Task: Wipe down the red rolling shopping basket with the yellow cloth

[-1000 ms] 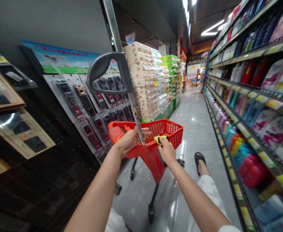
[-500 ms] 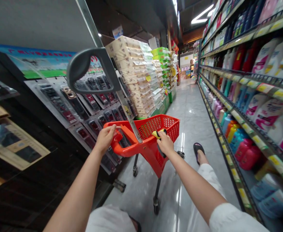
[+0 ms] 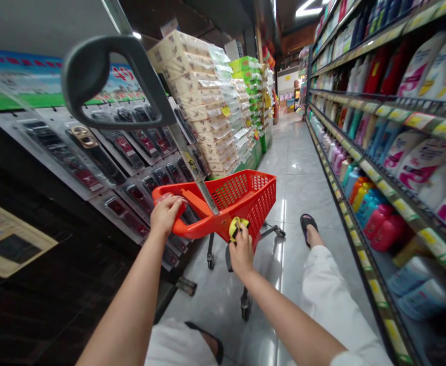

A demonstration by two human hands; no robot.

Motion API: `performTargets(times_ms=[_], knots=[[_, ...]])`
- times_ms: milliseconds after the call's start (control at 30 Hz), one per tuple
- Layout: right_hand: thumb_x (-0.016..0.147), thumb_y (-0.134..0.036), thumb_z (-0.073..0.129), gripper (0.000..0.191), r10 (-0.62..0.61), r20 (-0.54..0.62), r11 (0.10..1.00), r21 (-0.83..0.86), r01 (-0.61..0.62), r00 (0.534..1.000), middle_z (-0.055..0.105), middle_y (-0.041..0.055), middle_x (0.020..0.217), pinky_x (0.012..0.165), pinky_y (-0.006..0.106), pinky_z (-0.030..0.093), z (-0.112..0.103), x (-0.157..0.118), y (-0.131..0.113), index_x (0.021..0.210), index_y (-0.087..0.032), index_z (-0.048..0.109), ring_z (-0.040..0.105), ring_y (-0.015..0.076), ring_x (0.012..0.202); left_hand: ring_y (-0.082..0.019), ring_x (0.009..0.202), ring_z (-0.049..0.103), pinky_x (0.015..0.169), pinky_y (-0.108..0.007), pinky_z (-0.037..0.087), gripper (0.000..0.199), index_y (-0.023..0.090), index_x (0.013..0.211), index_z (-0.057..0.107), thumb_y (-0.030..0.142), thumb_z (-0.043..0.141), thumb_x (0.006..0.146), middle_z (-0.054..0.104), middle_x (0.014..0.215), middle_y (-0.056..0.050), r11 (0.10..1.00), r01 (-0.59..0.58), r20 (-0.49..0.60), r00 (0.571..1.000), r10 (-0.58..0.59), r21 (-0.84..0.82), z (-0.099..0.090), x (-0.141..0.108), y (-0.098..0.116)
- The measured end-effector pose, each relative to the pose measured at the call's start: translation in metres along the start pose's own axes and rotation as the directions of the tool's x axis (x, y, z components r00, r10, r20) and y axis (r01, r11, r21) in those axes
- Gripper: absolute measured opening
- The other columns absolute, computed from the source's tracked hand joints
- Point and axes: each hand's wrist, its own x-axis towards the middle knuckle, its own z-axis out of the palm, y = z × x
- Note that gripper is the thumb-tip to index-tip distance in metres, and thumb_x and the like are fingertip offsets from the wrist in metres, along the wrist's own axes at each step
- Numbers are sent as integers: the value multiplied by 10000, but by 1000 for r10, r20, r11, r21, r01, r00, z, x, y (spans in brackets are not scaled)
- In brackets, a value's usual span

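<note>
Currently | left hand (image 3: 164,216) curled over red cart (image 3: 203,224) | right hand (image 3: 243,254) gripping yellow-black item (image 3: 233,230) | banner (image 3: 121,84): seemingly "49"

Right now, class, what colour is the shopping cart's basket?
The basket is orange-red, shown best in the head view.

White trousers (image 3: 333,284), white right sleeve (image 3: 358,359) (only edge showing), dark slippers (image 3: 309,219).

Red "49" on the banner (image 3: 36,86), ten o'clock.
"LV" near its nine o'clock end; print on bottles (image 3: 423,165), three o'clock, unreadable.
</note>
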Motion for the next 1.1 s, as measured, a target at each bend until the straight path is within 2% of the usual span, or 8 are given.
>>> performTargets(times_ms=[200, 400, 467, 600, 767, 867, 1000, 1100], knots=[[832, -113, 460, 674, -85, -44, 996, 22, 86, 995, 344, 138, 1514, 1081, 454, 392, 1, 15, -4, 1491, -205, 359, 413, 296, 1331, -243, 1272, 532, 1158, -393, 283, 350, 248, 847, 752, 328, 412, 858, 737, 1129, 11, 999, -19, -26, 999, 19, 27, 8, -4, 22], [773, -86, 481, 431, 168, -28, 982, 86, -165, 985, 536, 146, 1285, 1006, 434, 458, 13, 16, 45, 1148, -202, 659, 560, 273, 1170, -259, 1273, 539, 1119, -425, 350, 348, 246, 925, 761, 255, 424, 838, 728, 1159, -3, 988, 19, -43, 999, -12, 150, 15, -7, 41], [776, -97, 482, 454, 109, -27, 986, 131, -104, 994, 523, 146, 1305, 1036, 416, 442, 11, 30, 40, 1190, -193, 642, 534, 264, 1218, -268, 1257, 554, 1108, -430, 368, 348, 239, 934, 764, 253, 433, 827, 734, 1139, -14, 985, 23, -56, 998, -14, 172, 16, -8, 46], [792, -115, 477, 636, -100, -53, 977, 183, 108, 994, 426, 124, 1446, 1110, 399, 373, -1, 57, 17, 1421, -206, 462, 432, 245, 1337, -258, 1187, 606, 1083, -381, 407, 356, 223, 969, 767, 237, 469, 775, 746, 1104, -20, 987, 37, -77, 997, -25, 157, 17, -9, 55], [778, -107, 474, 526, 17, 27, 985, 172, -22, 999, 537, 127, 1334, 1056, 409, 428, -14, 62, 22, 1284, -183, 593, 537, 250, 1217, -268, 1290, 531, 1099, -380, 391, 388, 216, 1004, 768, 226, 470, 755, 734, 1145, -21, 980, 99, -80, 993, -86, 173, 19, -10, 62], [772, -107, 484, 518, -96, 22, 969, 231, 89, 995, 577, 92, 1287, 1045, 375, 437, -30, 73, 15, 1264, -213, 610, 556, 226, 1183, -282, 1297, 524, 1106, -414, 377, 397, 214, 1007, 768, 230, 454, 765, 731, 1154, -28, 976, 116, -97, 990, -99, 186, 19, -12, 64], [738, -87, 510, 599, -414, 81, 896, 210, 391, 906, 558, 25, 1361, 1077, 364, 402, -56, 92, -10, 1299, -278, 589, 515, 216, 1221, -282, 1312, 507, 1111, -419, 363, 408, 218, 1006, 766, 229, 424, 782, 729, 1159, -24, 975, 101, -105, 991, -81, 198, 21, -15, 64], [728, -90, 515, 589, -428, 143, 901, 148, 408, 893, 580, 24, 1347, 1048, 376, 424, -67, 95, -25, 1283, -264, 604, 539, 225, 1174, -279, 1298, 518, 1109, -414, 360, 406, 221, 988, 764, 227, 406, 797, 734, 1143, -22, 975, 82, -112, 992, -60, 207, 23, -15, 63]])
